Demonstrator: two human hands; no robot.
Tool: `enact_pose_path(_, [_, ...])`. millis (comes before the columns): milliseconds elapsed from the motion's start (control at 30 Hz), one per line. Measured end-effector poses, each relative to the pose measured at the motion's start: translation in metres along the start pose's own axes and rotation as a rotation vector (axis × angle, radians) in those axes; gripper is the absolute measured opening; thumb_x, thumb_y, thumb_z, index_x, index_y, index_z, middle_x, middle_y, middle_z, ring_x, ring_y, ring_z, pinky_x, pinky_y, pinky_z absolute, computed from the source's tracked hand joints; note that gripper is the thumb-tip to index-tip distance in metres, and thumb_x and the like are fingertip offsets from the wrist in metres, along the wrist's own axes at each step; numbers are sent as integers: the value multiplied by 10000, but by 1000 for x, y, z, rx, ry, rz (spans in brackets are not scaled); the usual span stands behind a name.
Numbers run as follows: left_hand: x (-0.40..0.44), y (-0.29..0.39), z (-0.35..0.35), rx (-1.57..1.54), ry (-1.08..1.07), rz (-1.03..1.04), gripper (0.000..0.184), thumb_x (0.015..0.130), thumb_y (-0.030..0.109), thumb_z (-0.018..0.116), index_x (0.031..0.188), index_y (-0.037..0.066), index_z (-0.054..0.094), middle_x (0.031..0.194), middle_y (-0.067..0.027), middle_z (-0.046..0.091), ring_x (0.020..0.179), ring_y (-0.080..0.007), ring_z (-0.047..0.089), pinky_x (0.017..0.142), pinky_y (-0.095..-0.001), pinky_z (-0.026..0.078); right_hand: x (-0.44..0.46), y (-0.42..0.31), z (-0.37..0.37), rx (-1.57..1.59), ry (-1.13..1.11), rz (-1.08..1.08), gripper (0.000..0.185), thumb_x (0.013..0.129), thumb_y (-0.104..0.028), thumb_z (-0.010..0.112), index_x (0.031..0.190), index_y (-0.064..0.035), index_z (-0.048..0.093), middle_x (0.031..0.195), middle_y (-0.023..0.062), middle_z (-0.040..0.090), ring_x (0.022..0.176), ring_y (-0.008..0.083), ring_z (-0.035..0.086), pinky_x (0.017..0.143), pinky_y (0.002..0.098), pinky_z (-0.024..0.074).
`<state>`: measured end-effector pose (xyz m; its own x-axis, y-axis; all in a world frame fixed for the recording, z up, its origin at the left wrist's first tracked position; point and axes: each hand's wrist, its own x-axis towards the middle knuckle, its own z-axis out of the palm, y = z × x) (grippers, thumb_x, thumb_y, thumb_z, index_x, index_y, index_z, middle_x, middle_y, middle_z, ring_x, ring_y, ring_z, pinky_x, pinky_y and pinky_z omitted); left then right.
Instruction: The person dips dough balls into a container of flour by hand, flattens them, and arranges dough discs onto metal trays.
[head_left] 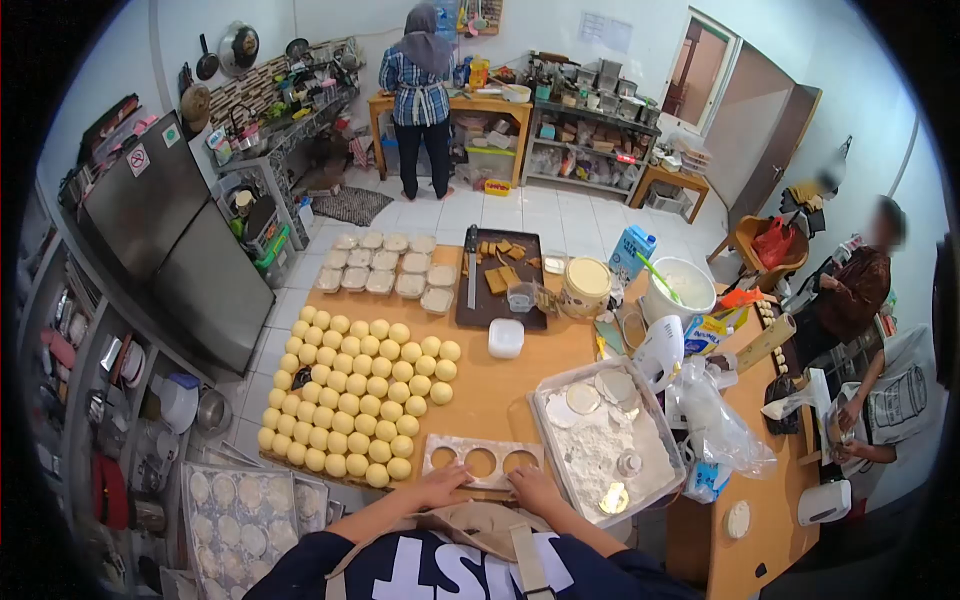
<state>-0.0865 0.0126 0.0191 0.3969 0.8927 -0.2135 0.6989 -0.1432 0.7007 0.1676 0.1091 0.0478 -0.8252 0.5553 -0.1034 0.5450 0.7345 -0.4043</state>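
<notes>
A whitish, flour-dusted board with three round holes lies flat on the wooden table in front of me. My left hand grips its near left corner, fingers over the edge. At the near right end, my right hand holds the same board. Through the holes the tabletop shows. Left of the board sit rows of round yellow dough balls. Close to my right hand stands a plastic tray with white flour, pale flat discs and a small round cutter-like piece in it.
Filled clear cups and a dark tray with brown slabs and a knife stand farther back. A tub, white bucket and hand mixer crowd the right. Floured disc trays lie lower left. Other people work nearby.
</notes>
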Motion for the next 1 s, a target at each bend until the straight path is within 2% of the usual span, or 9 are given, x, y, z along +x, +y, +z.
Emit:
enact_pose_path(67, [-4, 6, -4, 3, 20, 4, 593, 834, 480, 600, 1228, 46, 513, 1426, -196, 347, 1339, -405, 265, 1096, -459, 246, -1, -4, -6, 8, -37, 40, 328, 722, -117, 649, 1037, -54, 581, 983, 134, 577, 968, 328, 558, 827, 420, 459])
enact_pose_path(267, [-25, 6, -29, 60, 334, 119, 546, 805, 372, 650, 1225, 50, 514, 1358, -201, 431, 1289, -372, 365, 1067, -457, 292, -1, -4, -8, 34, -49, 115, 311, 742, -141, 661, 1037, -74, 588, 983, 129, 577, 968, 330, 562, 826, 416, 461])
enact_pose_path(367, [-45, 7, -41, 128, 527, -7, 568, 770, 347, 679, 1245, 83, 512, 1357, -194, 426, 1292, -373, 357, 1066, -466, 287, -1, -7, -9, 30, -49, 134, 338, 740, -154, 670, 1061, -83, 589, 995, 131, 579, 970, 329, 563, 835, 416, 458])
enact_pose_path(467, [-66, 6, -54, 199, 577, -231, 605, 757, 359, 689, 1275, 113, 494, 1395, -186, 373, 1315, -379, 315, 1064, -495, 270, 1, -8, -14, 77, -71, 163, 355, 726, -173, 684, 1056, -80, 594, 1007, 133, 577, 974, 329, 563, 847, 415, 455])
enact_pose_path(567, [-83, -15, -58, 248, 642, -289, 643, 751, 358, 696, 1302, 120, 465, 1435, -190, 304, 1333, -393, 261, 1067, -518, 245, 3, -1, -10, 148, -5, 142, 383, 707, -197, 701, 1059, -77, 607, 1024, 138, 579, 978, 332, 560, 861, 410, 450])
enact_pose_path(733, [-134, -63, -100, 314, 790, -643, 683, 737, 332, 710, 1327, 123, 436, 1473, -218, 201, 1334, -431, 220, 1090, -519, 203, 9, -1, -13, 159, 17, 238, 408, 707, -229, 720, 1070, -75, 619, 1048, 137, 582, 993, 321, 556, 858, 399, 457])
enact_pose_path(800, [-160, -41, -149, 239, 656, -841, 707, 723, 309, 722, 1343, 149, 425, 1480, -230, 165, 1335, -436, 216, 1098, -492, 219, 10, 4, -5, 179, 58, 273, 409, 711, -231, 726, 1072, -72, 617, 1040, 135, 588, 989, 310, 560, 846, 397, 462])
enact_pose_path(900, [-200, -94, -159, 216, 577, -929, 721, 708, 288, 740, 1349, 185, 426, 1476, -238, 168, 1345, -432, 199, 1101, -465, 240, 14, 16, 7, 245, 178, 275, 398, 718, -219, 730, 1064, -63, 610, 999, 131, 598, 953, 298, 575, 813, 390, 473])
enact_pose_path(1000, [-223, -103, -170, 109, 531, -870, 736, 696, 290, 757, 1350, 206, 430, 1479, -241, 159, 1358, -432, 173, 1100, -455, 257, 12, -6, -30, 308, 253, 311, 376, 734, -204, 713, 1054, -43, 600, 992, 145, 607, 938, 305, 586, 810, 386, 476])
